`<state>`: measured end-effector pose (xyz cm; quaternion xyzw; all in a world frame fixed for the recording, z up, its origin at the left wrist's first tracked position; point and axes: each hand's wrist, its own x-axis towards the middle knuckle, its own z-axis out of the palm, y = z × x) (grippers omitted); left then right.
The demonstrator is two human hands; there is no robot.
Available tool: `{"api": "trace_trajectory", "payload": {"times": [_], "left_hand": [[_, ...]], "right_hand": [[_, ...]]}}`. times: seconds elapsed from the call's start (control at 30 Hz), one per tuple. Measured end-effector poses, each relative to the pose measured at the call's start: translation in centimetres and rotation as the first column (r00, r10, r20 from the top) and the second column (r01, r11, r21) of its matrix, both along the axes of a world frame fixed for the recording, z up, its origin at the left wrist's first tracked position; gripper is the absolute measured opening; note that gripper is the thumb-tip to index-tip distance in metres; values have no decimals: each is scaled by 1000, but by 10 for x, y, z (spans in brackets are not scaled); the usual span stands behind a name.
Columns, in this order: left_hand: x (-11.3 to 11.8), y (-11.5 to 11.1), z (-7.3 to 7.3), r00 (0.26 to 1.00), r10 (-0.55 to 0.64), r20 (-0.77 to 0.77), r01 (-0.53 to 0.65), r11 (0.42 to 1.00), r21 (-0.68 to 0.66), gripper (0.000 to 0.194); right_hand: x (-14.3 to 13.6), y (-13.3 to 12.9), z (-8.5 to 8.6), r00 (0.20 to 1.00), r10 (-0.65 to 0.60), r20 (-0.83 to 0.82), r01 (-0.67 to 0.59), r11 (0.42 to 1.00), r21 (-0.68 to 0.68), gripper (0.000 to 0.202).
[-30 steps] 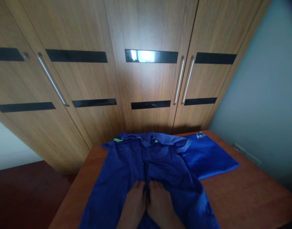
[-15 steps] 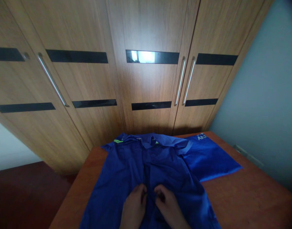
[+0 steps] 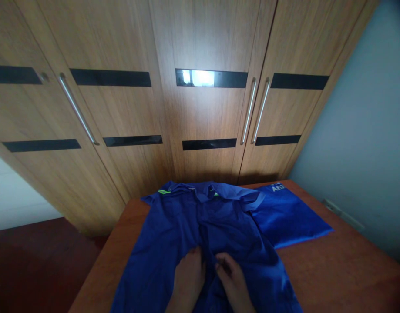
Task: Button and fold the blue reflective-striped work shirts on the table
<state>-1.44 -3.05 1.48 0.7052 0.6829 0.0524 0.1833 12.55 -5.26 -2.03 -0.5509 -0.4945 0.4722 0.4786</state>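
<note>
A dark blue collared shirt (image 3: 160, 252) lies spread on the table, its collar toward the wardrobe and bright green trim near the shoulders. My left hand (image 3: 189, 273) is over the front opening, fingers curled down onto the left front edge; its fingertips are partly hidden. Just to the right, my right hand (image 3: 231, 274) pinches the cloth of the other front edge between thumb and fingers. A narrow gap in the shirt front shows between the two hands. The shirt's lower part runs out of view.
A folded bright blue item (image 3: 294, 217) with white lettering lies beside the shirt, partly under its sleeve. The reddish-brown table (image 3: 330, 269) reaches toward a wooden wardrobe (image 3: 206, 117) with metal handles. A pale wall (image 3: 359, 143) with a socket strip stands at the right.
My left hand has shifted slightly right and turned, its fingers closer over the opening. My right hand has moved a little to the right, still at the cloth. The view has swung slightly.
</note>
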Motion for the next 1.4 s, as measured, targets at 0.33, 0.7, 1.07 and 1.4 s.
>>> {"api": "trace_trajectory", "payload": {"times": [0.33, 0.7, 1.07, 1.4], "left_hand": [[-3, -4, 11, 943, -9, 334, -46, 986, 159, 19], [1, -18, -14, 808, 40, 588, -192, 961, 198, 21], [-4, -17, -17, 777, -9, 629, -153, 967, 203, 26], [-4, -17, -19, 753, -22, 658, -139, 971, 193, 25]], "right_hand": [[0, 0, -5, 997, -40, -71, 40, 999, -3, 34], [-4, 1, -2, 996, -77, -35, 77, 997, 5, 39], [-11, 8, 4, 997, -60, 49, 56, 996, 76, 29], [-13, 14, 1, 991, -59, 122, 50, 995, 83, 22]]}}
